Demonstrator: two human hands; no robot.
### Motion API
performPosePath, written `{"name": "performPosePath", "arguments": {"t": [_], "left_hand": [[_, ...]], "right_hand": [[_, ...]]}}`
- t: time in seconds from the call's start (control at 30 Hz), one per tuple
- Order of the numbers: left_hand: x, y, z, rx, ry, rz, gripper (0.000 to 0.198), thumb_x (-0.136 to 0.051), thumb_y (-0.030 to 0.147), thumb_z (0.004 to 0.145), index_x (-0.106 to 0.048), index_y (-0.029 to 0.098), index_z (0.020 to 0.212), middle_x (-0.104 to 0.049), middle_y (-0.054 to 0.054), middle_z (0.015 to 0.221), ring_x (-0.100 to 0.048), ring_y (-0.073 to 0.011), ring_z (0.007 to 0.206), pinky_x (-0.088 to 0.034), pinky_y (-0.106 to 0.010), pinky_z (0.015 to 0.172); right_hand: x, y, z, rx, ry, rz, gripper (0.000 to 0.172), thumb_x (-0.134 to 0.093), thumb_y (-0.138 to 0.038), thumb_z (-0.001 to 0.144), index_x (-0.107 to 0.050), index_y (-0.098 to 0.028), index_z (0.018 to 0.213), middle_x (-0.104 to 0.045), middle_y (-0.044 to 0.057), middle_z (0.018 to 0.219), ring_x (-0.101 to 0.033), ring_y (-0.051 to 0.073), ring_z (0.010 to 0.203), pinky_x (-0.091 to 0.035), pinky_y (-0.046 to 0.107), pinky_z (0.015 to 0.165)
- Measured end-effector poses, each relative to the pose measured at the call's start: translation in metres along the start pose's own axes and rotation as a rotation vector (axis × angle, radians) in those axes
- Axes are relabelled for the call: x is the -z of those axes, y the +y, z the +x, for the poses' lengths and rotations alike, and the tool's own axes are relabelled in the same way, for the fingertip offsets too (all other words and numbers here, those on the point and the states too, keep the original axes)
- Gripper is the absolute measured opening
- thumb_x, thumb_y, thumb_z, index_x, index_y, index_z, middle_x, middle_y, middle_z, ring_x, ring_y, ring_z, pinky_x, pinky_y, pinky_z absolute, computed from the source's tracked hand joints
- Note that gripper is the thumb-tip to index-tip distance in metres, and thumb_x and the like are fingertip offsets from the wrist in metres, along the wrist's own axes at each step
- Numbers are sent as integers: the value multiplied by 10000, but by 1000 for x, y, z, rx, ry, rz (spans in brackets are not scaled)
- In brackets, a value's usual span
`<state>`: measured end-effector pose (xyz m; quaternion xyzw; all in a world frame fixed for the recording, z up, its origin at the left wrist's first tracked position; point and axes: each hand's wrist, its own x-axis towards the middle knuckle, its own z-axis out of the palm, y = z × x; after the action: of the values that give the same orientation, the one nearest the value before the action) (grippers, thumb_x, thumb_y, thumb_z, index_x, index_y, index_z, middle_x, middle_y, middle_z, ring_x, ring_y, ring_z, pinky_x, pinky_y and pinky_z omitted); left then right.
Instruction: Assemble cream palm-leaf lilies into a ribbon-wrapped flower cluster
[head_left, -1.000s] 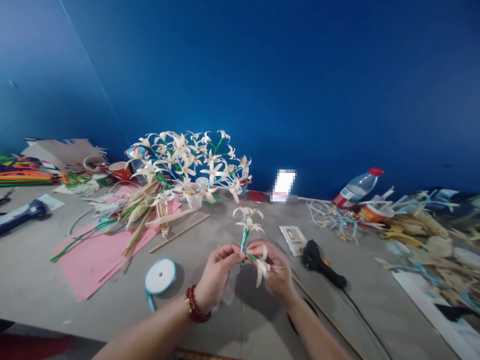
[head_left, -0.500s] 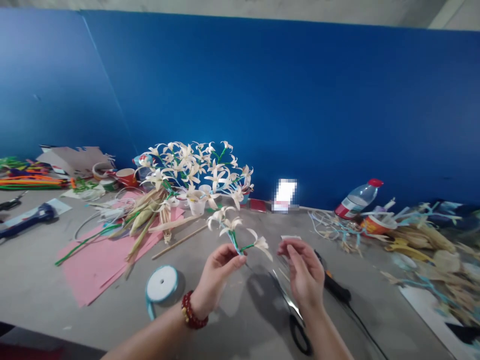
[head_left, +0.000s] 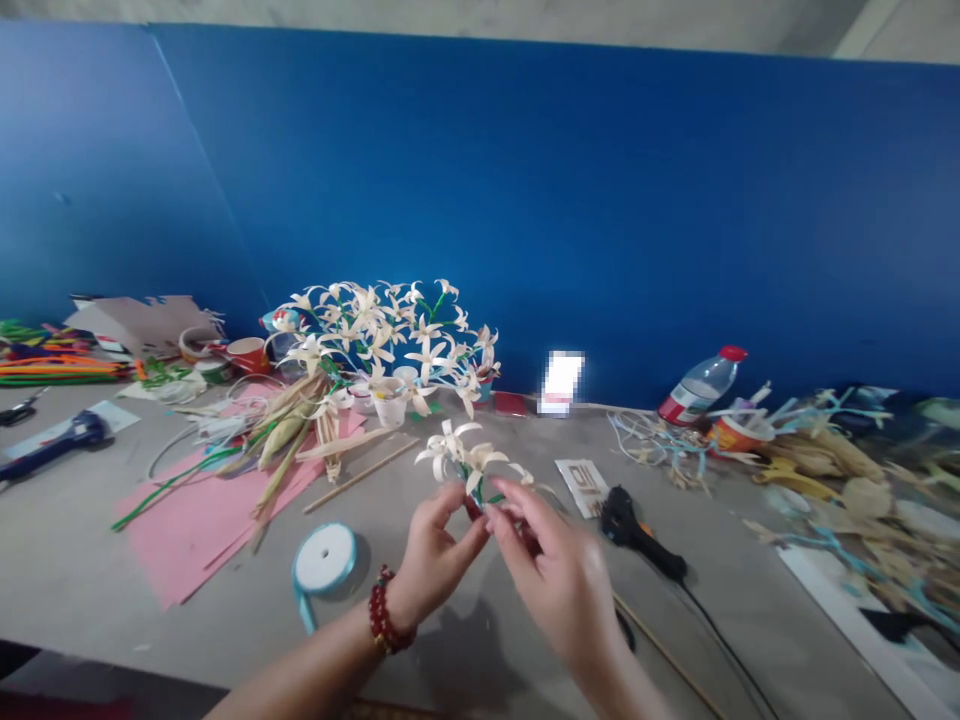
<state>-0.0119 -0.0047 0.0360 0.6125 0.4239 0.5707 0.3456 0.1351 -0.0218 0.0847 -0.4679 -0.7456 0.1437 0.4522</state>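
My left hand (head_left: pixel 439 545), with a red bead bracelet at the wrist, pinches the stems of a small artificial flower sprig (head_left: pixel 480 462) with cream, curled petals. My right hand (head_left: pixel 559 575) has its thumb and fingers closed at the same stems, just under the right-hand bloom. The fingertips of both hands meet there and hide the green-wrapped joint. A roll of light blue ribbon (head_left: pixel 324 558) lies left of my left wrist. Beyond my right hand rests a black glue gun (head_left: pixel 645 545). Scissors (head_left: pixel 625 630) are mostly covered by my right forearm.
Many finished cream flowers (head_left: pixel 382 330) stand in cups at the back. Pink paper (head_left: pixel 180 540) and dried husks (head_left: pixel 289 430) lie left. A bottle (head_left: pixel 701 388), an orange cup (head_left: pixel 739 433) and husk scraps (head_left: pixel 862 500) crowd the right. A thin stick (head_left: pixel 664 650) lies near my right forearm.
My right hand has moved left from beside the sprig onto its stems. The sprig has turned a little. The scissors, plainly seen before, are now mostly hidden.
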Motion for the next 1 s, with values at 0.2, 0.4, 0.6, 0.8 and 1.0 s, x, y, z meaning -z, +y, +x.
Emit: {"name": "performPosePath", "arguments": {"t": [0.2,0.4,0.6,0.8,1.0], "left_hand": [[1,13,-2,-107,-72,88,61,-654,161,828,-707,186,847,-674,-63,791,-588,-218,759,-430,-291,726],[4,13,-4,-186,1,61,12,-632,197,866,-642,191,871,-653,-50,851,-590,-206,822,-443,-299,779],[4,12,-1,-156,19,-92,24,-628,210,890,-637,191,879,-657,-39,886,-595,-191,856,-447,-298,812],[2,19,-1,-202,13,-110,45,-631,190,888,-645,188,846,-653,-41,872,-587,-189,851,-439,-301,812],[5,29,2,-197,5,-150,65,-630,196,893,-638,189,829,-641,-41,862,-585,-191,856,-433,-308,826]], "right_hand": [[-3,-4,8,-73,-54,-28,159,-564,-335,930,-692,-243,916,-748,46,763,-686,202,634,-501,268,605],[3,-12,18,-173,-88,158,182,-554,-347,926,-661,-213,863,-708,30,700,-614,144,512,-439,218,465],[8,-18,21,-287,-100,355,200,-562,-365,917,-642,-190,865,-661,-4,656,-446,64,349,-359,188,372],[9,-22,21,-306,-95,427,213,-580,-373,909,-639,-178,845,-655,-4,646,-432,57,365,-360,185,390],[14,-26,25,-275,-105,396,213,-585,-380,901,-652,-182,862,-581,-39,562,-396,57,344,-315,180,349]]}}
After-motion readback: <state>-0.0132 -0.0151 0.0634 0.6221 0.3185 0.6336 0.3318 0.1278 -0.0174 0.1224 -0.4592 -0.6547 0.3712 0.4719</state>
